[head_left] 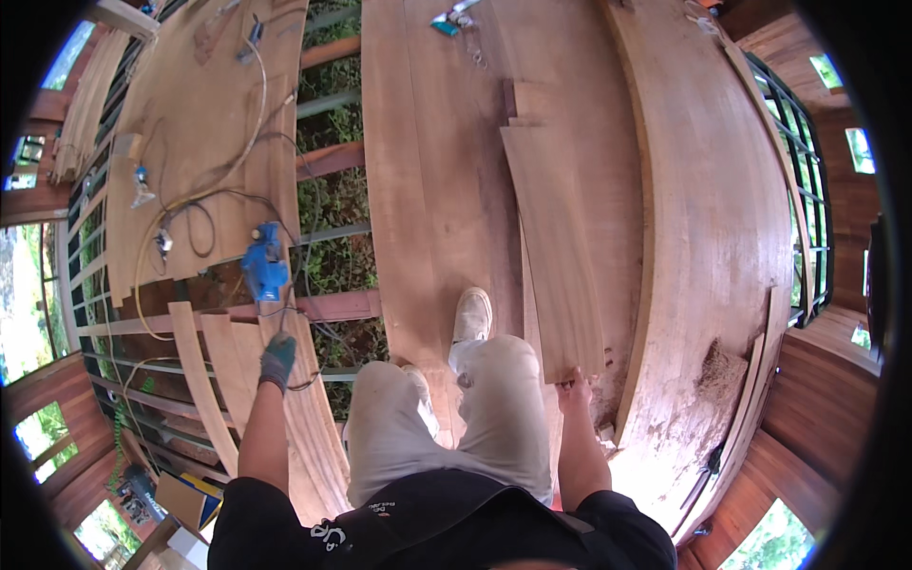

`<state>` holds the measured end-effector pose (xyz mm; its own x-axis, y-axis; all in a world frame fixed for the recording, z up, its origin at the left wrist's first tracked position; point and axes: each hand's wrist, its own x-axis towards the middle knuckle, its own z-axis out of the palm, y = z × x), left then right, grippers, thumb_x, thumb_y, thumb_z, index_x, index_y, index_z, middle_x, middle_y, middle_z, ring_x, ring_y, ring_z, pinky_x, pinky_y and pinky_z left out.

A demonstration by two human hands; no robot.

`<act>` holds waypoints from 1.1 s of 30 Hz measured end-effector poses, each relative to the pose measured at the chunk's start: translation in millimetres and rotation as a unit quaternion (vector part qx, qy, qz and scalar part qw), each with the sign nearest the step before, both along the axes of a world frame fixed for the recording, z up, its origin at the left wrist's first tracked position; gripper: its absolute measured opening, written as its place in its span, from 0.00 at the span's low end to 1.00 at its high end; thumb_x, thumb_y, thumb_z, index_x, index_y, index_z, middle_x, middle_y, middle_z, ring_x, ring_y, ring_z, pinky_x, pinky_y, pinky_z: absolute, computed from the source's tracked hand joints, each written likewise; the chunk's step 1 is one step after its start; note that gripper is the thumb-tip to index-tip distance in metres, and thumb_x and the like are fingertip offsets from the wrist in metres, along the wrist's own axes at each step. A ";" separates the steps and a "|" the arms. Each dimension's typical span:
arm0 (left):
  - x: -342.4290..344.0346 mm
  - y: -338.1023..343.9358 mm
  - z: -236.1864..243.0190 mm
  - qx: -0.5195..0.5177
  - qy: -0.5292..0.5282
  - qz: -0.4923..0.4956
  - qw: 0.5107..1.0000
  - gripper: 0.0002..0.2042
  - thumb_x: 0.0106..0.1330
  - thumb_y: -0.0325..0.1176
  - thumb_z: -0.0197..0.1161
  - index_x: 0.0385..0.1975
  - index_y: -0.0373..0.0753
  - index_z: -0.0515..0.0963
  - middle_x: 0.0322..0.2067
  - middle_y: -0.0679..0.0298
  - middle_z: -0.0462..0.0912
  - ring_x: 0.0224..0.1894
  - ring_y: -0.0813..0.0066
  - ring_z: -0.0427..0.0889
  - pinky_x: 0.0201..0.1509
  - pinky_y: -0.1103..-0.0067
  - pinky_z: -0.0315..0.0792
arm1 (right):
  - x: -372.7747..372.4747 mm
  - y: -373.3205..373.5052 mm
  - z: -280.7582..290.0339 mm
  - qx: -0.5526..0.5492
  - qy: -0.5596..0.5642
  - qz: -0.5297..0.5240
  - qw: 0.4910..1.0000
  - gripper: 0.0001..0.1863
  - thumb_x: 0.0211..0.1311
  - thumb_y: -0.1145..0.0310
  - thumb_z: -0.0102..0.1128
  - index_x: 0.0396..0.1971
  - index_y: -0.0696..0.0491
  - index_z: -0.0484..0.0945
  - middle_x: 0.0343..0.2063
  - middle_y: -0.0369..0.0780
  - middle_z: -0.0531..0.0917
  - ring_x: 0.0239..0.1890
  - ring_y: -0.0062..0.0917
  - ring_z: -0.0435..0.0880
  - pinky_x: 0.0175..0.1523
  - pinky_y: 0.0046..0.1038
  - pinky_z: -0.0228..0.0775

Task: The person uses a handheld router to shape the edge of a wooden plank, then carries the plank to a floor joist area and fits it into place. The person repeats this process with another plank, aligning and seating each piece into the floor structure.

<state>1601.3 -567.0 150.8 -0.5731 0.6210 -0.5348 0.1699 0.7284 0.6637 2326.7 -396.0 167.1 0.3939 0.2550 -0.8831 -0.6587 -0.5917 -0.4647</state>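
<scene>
My right hand (574,389) is closed on the near end of a long brown board (559,252), which lies over other boards. My left hand (277,359), in a dark teal glove, is at a plank (313,427) on my left. Its fingers look curled around a dark power cord (306,384), which shows on both sides of the glove. Just beyond that hand, a blue electric planer (265,263) rests on the planks.
Wide boards (712,190) lie along the right, with wood shavings (722,372) on them. Gaps between metal joists (332,233) show plants and soil below. Cables and a yellow hose (142,304) run across the left boards. A teal-handled tool (445,25) lies far ahead.
</scene>
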 end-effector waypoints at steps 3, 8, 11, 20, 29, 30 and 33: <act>-45.4 -1.3 -88.4 -0.099 0.161 0.002 0.982 0.21 0.68 0.44 0.59 0.55 0.37 0.75 0.41 0.54 0.84 0.41 0.59 0.83 0.47 0.69 0.77 | 22.2 -7.3 -85.1 -0.091 0.018 0.101 0.991 0.26 0.73 0.64 0.55 0.65 0.55 0.64 0.60 0.44 0.74 0.61 0.38 0.76 0.60 0.46 0.76; -84.8 9.7 -124.9 -0.153 0.436 -0.001 0.887 0.26 0.73 0.45 0.56 0.63 0.33 0.68 0.55 0.47 0.79 0.53 0.46 0.79 0.59 0.59 0.72 | 64.7 -2.6 -172.1 -0.115 -0.001 0.231 0.966 0.24 0.72 0.62 0.55 0.61 0.56 0.65 0.55 0.45 0.76 0.57 0.37 0.77 0.57 0.44 0.75; -74.9 50.6 -92.4 -0.116 0.368 0.163 0.908 0.36 0.65 0.46 0.65 0.69 0.32 0.62 0.66 0.45 0.69 0.66 0.45 0.71 0.68 0.62 0.66 | 86.8 3.9 -175.3 -0.122 -0.051 0.256 0.958 0.22 0.71 0.62 0.56 0.58 0.57 0.66 0.52 0.45 0.77 0.53 0.37 0.78 0.54 0.44 0.75; -175.0 127.8 -114.0 -0.069 0.304 -0.037 0.949 0.26 0.60 0.34 0.70 0.57 0.34 0.71 0.48 0.53 0.81 0.46 0.55 0.82 0.49 0.66 0.78 | 121.6 -71.9 -113.0 -0.147 -0.180 0.246 0.941 0.18 0.68 0.62 0.59 0.49 0.58 0.70 0.41 0.47 0.78 0.44 0.37 0.79 0.47 0.43 0.74; -187.3 90.7 -151.6 0.064 0.073 0.174 0.980 0.29 0.59 0.25 0.66 0.64 0.34 0.70 0.52 0.58 0.81 0.44 0.67 0.82 0.45 0.73 0.79 | 69.9 -63.7 -111.3 -0.160 -0.299 0.335 0.879 0.15 0.66 0.62 0.61 0.39 0.60 0.74 0.31 0.50 0.80 0.34 0.36 0.80 0.39 0.41 0.73; -166.4 102.6 -145.7 0.120 0.046 0.212 0.969 0.31 0.59 0.25 0.66 0.65 0.33 0.69 0.52 0.58 0.81 0.44 0.68 0.82 0.45 0.74 0.79 | 58.3 -54.9 -109.1 -0.163 -0.334 0.366 0.853 0.15 0.65 0.62 0.62 0.38 0.60 0.75 0.30 0.50 0.80 0.33 0.36 0.80 0.38 0.41 0.73; -95.4 124.1 -109.0 0.216 0.038 0.217 0.951 0.27 0.60 0.26 0.66 0.62 0.33 0.72 0.47 0.61 0.82 0.39 0.71 0.82 0.41 0.75 0.78 | -1.4 -8.3 -94.0 -0.114 -0.497 0.472 0.719 0.15 0.65 0.62 0.63 0.35 0.60 0.76 0.27 0.51 0.81 0.29 0.36 0.80 0.36 0.41 0.72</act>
